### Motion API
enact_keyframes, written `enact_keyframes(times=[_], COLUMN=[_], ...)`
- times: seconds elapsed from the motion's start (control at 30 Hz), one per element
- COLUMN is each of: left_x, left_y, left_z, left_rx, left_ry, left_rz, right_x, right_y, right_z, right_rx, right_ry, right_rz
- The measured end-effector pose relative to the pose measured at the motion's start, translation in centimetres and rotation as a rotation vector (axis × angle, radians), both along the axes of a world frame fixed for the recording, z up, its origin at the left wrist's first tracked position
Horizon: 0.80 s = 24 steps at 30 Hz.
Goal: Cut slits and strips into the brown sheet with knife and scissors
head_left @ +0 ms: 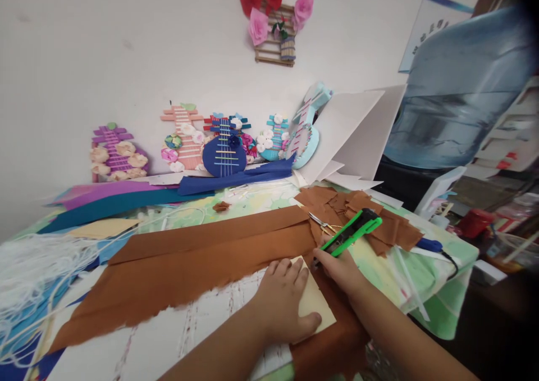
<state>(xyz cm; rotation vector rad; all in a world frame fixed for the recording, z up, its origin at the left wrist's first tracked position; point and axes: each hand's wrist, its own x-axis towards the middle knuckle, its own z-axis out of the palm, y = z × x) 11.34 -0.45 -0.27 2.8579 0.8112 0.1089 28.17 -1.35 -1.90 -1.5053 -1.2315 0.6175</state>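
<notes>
Lying flat with fingers together and thumb stretched out, my left hand (284,296) presses a cream card (318,302) down onto brown crepe-like sheet. My right hand (339,271) grips a green and black utility knife (357,229), its tip end pointing down at the brown sheet (202,257) just beyond the card's edge. Whether the blade touches the sheet cannot be seen. Beneath lies a white board (160,341) with reddish-brown streaks. Open scissors (322,222) with gold-coloured handles rest beyond my right hand.
Brown scraps (379,223) pile up at the right. White cords (33,280) tangle at the left. Along the wall stand several decorated lute-shaped crafts (224,150) and leaning white boards (353,128). A large water bottle (455,89) stands behind the table's right side.
</notes>
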Motion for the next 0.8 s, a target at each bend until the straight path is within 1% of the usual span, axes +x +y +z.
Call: enact_keyframes(times=[0.17,0.3,0.53,0.8], left_x=[-0.08,-0.1,-0.03,0.02], left_y=[-0.05,-0.13,-0.11,-0.17], left_z=[0.07,0.34,0.48,0.75], left_rx=[-0.005,-0.008,-0.008,-0.012], left_ry=[-0.008,-0.006,0.004,0.021], left_rz=[-0.008,0.001,0.001,-0.001], right_x=[-0.26,-0.24,0.14,-0.35], right_y=[-0.09,-0.07,0.1,0.25], right_z=[0.34,0.32,-0.1,0.36], right_rx=[-0.011,-0.006,-0.077,-0.053], right_ry=[-0.019,-0.064,-0.008,-0.095], right_rz=[0.055,0.032,0.017,0.056])
